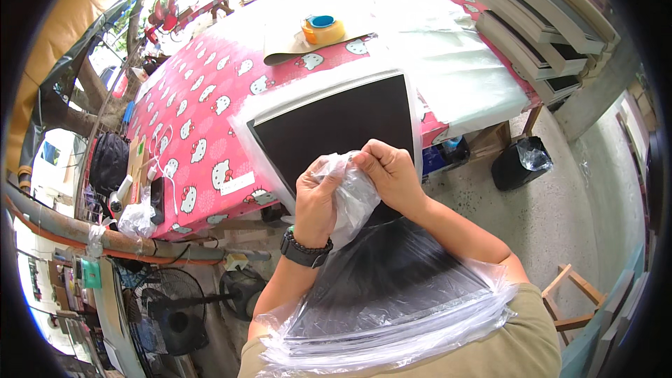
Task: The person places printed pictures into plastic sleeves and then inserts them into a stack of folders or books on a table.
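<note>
My left hand (316, 199), with a black watch on its wrist, grips a bunched piece of clear plastic film (352, 199). My right hand (389, 173) pinches the same film at its upper right, close to the left fingers. Beneath both hands, a black flat panel (336, 122) with a pale edge rests on the table, clear plastic around its border. Against my torso lies a dark surface covered by a clear plastic sleeve (399, 294), its edge gathered in folds. My hands hide where this sleeve meets the panel, so I cannot tell whether they join.
A pink patterned cloth covers the table (203, 91). Farther back sits an orange tape roll (323, 31). White plastic sheets (469, 77) lie right of the panel, beside stacked frames (539, 24). A black bin (521, 164) stands at right, a fan (175, 311) at lower left.
</note>
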Demonstrator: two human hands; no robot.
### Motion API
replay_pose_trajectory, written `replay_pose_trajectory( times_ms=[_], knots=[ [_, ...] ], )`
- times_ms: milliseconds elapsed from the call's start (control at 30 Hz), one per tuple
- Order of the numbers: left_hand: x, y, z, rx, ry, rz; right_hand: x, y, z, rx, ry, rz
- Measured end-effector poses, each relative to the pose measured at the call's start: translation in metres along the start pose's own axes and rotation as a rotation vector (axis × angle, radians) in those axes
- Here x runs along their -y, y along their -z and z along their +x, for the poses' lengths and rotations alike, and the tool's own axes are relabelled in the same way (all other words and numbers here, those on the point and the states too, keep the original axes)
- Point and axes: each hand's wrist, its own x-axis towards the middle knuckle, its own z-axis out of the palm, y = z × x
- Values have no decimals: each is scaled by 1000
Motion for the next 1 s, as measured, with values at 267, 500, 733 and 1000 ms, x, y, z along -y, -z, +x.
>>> replay_pose_trajectory(
  times_ms=[267, 500, 733, 1000],
  knots=[
    [-7, -14, -7, -2, 149, -308, 10, -1, 2, -58, 31, -50],
    [-6, -10, -7, -45, 134, -148, 3, 5, 2, -6, -32, 8],
    [-9, -9, -16, -7, 174, -334, 1, 0, 3, -35, 31, -144],
    [0, 55, -11, -17, 29, 48, -1, 33, 11, 682, 70, 575]
  ],
)
